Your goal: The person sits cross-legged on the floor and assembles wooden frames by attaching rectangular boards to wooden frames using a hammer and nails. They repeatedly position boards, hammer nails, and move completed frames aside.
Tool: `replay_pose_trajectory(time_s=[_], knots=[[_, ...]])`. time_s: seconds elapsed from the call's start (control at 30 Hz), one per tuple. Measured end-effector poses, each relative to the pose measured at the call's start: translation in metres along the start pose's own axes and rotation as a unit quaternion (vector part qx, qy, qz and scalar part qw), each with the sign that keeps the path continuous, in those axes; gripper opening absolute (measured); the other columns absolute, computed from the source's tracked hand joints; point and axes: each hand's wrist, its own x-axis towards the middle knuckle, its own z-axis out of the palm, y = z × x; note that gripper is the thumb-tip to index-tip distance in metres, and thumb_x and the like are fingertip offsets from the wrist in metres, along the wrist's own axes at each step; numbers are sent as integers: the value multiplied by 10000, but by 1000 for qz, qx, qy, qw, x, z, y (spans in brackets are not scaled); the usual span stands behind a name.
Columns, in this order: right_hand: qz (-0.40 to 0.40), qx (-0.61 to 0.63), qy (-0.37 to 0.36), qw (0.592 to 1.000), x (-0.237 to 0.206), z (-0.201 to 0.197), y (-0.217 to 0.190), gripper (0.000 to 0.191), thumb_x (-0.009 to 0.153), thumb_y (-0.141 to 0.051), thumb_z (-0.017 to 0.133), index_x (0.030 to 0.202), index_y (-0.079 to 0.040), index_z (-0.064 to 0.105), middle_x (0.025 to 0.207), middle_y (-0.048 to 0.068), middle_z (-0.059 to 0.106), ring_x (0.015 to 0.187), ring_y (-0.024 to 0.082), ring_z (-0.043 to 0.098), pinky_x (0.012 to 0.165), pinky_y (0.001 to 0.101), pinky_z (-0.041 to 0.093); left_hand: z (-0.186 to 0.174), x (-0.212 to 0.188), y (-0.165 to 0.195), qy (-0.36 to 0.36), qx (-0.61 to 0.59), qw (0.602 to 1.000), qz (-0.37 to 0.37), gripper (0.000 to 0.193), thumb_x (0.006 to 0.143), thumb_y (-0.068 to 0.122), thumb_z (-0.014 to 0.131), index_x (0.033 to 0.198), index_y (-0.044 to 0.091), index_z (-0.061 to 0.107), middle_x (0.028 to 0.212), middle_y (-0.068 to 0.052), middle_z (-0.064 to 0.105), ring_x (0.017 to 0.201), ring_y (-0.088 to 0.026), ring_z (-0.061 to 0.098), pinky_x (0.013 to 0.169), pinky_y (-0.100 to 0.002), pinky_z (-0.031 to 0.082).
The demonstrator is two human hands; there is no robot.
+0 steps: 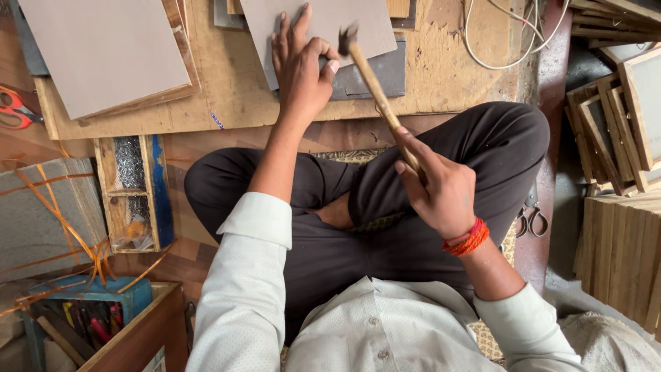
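— What's over on the left?

— Orange-handled scissors [15, 109] at the edge, one grey board [103, 52] lying on a plywood sheet [227, 89], and below it a wooden tray [131, 193] with two compartments of small metal fasteners.

— And the left hand [299, 69]?

— It presses on a second grey board [323, 27], thumb and forefinger pinched together at the board's lower edge; whether they hold a nail I cannot tell.

— Where does the hammer [375, 86] point?

— Its long axis runs diagonally: the blurred head sits up and left, just beside the left fingertips over the board, and the wooden handle slants down and right into the right hand [441, 189], which is clamped around it.

— The surroundings?

— The person sits cross-legged on a wooden floor [200, 148]. White cable [513, 41] loops at the top; stacked wooden frames [620, 124] stand on the right.
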Motion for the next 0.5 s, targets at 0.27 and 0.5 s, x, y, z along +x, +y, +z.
replay_pose_trajectory(time_s=[0.27, 0.5], knots=[[7, -35, -48, 998, -1, 0, 0, 500, 887, -66, 727, 1380, -99, 647, 859, 99, 732, 615, 289, 669, 536, 363, 493, -13, -2, -4, -58, -54, 997, -12, 627, 859, -133, 646, 1359, 200, 465, 1687, -87, 341, 1625, -389, 167, 1331, -578, 60], [-40, -13, 41, 998, 1, 6, 2, 500, 962, -48, 689, 1443, -143, 589, 856, 63, 686, 636, 251, 652, 574, 362, 500, -17, -3, 1, -46, -50, 998, 2, 645, 903, -110, 667, 1423, 193, 437, 1680, -85, 346, 1618, -383, 159, 1326, -579, 61]])
